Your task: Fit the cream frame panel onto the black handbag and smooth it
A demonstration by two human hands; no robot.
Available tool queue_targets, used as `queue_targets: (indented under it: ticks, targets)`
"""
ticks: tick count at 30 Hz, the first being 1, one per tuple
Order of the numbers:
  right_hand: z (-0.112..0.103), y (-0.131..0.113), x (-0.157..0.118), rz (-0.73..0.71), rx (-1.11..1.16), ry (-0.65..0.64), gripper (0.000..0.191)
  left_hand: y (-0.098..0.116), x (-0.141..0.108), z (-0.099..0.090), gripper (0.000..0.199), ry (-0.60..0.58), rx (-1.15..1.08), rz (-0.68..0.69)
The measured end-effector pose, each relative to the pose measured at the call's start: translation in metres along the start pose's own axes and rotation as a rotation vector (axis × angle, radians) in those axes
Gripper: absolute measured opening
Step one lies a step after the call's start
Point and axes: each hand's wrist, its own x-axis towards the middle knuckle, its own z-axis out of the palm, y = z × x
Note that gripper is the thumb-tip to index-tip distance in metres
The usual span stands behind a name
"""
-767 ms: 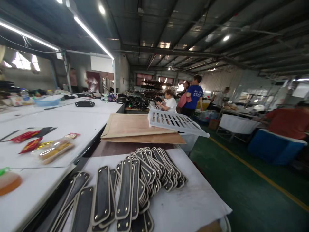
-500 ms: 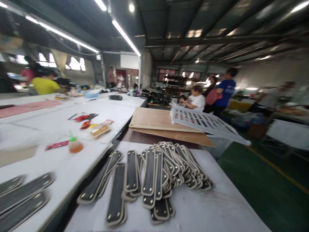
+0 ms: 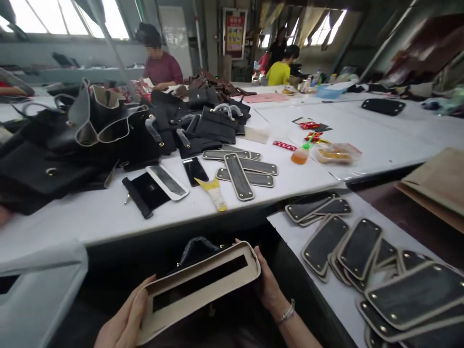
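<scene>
Newly come into view, left hand and right hand each have a closed grip on opposite ends of the bag, apparently to steady its pale rim.

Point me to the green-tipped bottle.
Head view, right of centre: the bottle is on the white table, between a red packet and a clear-wrapped package.

The bag shows a smooth, matt, cream surface that looks like leather; the dark strips have a leathery, dull sheen and shiny metal studs. The bracelet is bright metal. On the smooth white counter, the phone is glassy, the bottle translucent plastic, and the packet clear, crinkly plastic film.
</scene>
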Motion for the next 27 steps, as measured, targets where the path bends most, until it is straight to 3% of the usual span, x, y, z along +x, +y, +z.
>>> queue_targets:
  ticks: [5,15,22,27]
  targets:
    - [0.008,-0.002,-0.001,0.049,0.078,0.063,0.064,-0.009,0.016,-0.004,0.067,-0.042,-0.033,-0.051]
    - [0.014,-0.003,-0.004,0.038,0.12,0.154,0.053,0.007,0.008,0.012,0.068,-0.002,-0.086,0.015]
    - [0.016,-0.002,-0.006,0.017,0.082,0.203,0.055,-0.006,0.009,0.022,0.063,0.036,-0.215,-0.014]
    - [0.018,-0.007,-0.006,0.028,0.007,0.195,0.057,0.015,0.0,0.026,0.066,0.134,-0.392,-0.03]
